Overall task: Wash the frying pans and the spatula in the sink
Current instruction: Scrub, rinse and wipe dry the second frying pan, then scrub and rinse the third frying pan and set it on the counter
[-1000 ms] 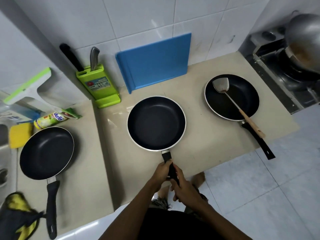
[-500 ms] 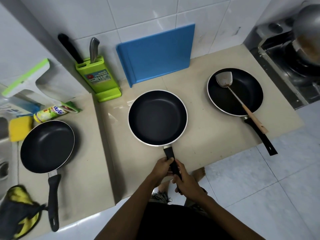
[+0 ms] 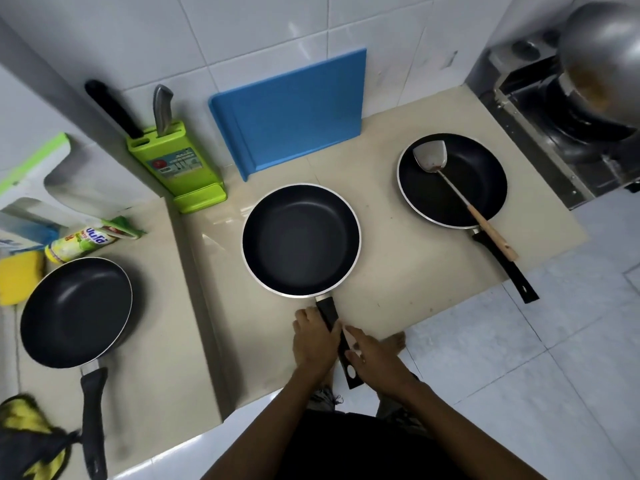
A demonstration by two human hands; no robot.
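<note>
Three black frying pans stand on the beige counter (image 3: 398, 271). The middle pan (image 3: 301, 240) points its handle toward me. My left hand (image 3: 313, 344) grips that handle near the pan. My right hand (image 3: 375, 355) lies beside the handle's end, fingers straight and touching it. The right pan (image 3: 478, 168) holds a steel spatula (image 3: 429, 157) whose wooden handle sticks out over the rim. The left pan (image 3: 76, 311) sits on the lower counter section, untouched.
A green knife block (image 3: 173, 168) and a blue cutting board (image 3: 291, 112) lean at the tiled wall. Dish soap (image 3: 83, 239) and a yellow sponge (image 3: 20, 277) lie far left, a yellow-black cloth (image 3: 27, 438) at the lower left. A wok (image 3: 602, 57) sits on the stove at right.
My right hand has let go of the middle pan's handle and straightened its fingers beside it. My left hand keeps its grip. The pan has hardly moved.
</note>
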